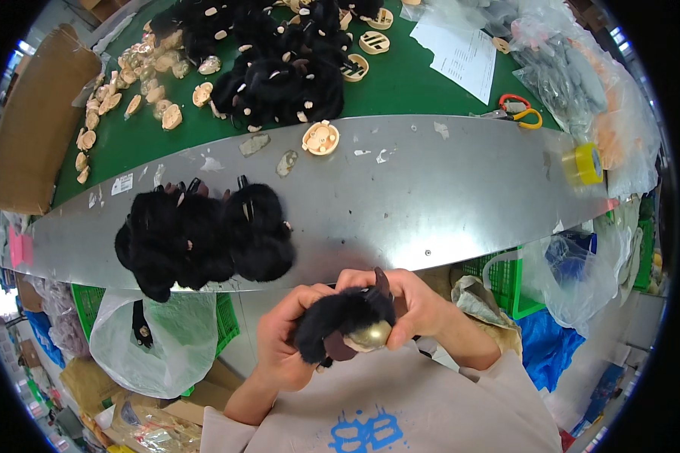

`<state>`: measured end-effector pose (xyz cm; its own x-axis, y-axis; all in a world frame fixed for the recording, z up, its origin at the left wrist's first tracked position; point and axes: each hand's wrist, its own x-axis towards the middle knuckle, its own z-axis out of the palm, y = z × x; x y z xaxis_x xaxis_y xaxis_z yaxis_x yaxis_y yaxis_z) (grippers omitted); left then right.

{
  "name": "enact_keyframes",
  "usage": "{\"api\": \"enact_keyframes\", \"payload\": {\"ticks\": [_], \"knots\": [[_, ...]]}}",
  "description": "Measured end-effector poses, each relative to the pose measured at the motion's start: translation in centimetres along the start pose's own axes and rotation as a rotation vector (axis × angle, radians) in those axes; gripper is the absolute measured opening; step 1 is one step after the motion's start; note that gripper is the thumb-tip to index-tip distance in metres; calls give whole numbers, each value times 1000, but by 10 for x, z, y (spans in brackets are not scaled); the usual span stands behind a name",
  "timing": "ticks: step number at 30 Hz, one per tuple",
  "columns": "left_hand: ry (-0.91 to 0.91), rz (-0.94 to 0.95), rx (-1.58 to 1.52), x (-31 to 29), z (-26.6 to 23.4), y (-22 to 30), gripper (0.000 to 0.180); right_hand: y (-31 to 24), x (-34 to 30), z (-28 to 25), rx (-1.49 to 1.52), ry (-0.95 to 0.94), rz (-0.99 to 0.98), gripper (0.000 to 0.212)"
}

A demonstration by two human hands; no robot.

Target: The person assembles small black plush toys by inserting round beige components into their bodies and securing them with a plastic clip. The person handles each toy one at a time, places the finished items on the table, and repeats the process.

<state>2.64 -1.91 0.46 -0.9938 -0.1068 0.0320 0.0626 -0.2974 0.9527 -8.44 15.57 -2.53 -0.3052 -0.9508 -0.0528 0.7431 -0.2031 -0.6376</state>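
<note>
Several things lie across the scene from the person's left to right. At the far left a flat brown cardboard sheet [34, 121] rests on the green bench top [400, 83], with a scatter of small cream plastic discs [121, 94] beside it. Below these, on the grey metal bench [446, 189], sits a small heap of black furry toy pieces [204, 238]; judging by their place apart from the rest, these look like pieces already handled, though the picture cannot confirm it. Under the bench edge a clear plastic bag [159, 340] hangs open in a green crate.

Farther back in the middle, a larger pile of black furry pieces with cream parts [279, 68] waits on the green top, so much of the work seems left. One round cream plastic part [321, 138] lies alone on the metal.

Near the lower middle, the left hand [283, 340] wraps around a black fluffy toy piece with a shiny gold rounded part [347, 321], its grip closed about the fur. The right hand [415, 306] pinches the same piece from the other side, fingers pressed on its top and thumb near the gold part. The piece is held above the lap, just short of the bench edge.

To the right lie a white paper sheet [461, 57], orange-and-yellow-handled scissors [517, 109], a yellow tape roll [585, 162] and clear bags of grey material [574, 75].
</note>
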Motion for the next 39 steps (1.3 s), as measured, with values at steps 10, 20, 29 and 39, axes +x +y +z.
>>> {"api": "enact_keyframes", "payload": {"ticks": [10, 20, 29, 39], "knots": [[-23, 120, -30, 11, -2, -13, 25, -19, -8, 30, -1055, 157, -494, 42], [-285, 237, -28, 10, -10, -18, 34, -3, -13, 45, -1167, 152, -796, 27], [-301, 205, -5, 3, -12, -14, 28, 15, -15, 46, -1121, 142, -849, 20], [-32, 234, 126, 1, 12, -17, 33, 14, -11, 41, -1254, 261, -981, 16]]}}
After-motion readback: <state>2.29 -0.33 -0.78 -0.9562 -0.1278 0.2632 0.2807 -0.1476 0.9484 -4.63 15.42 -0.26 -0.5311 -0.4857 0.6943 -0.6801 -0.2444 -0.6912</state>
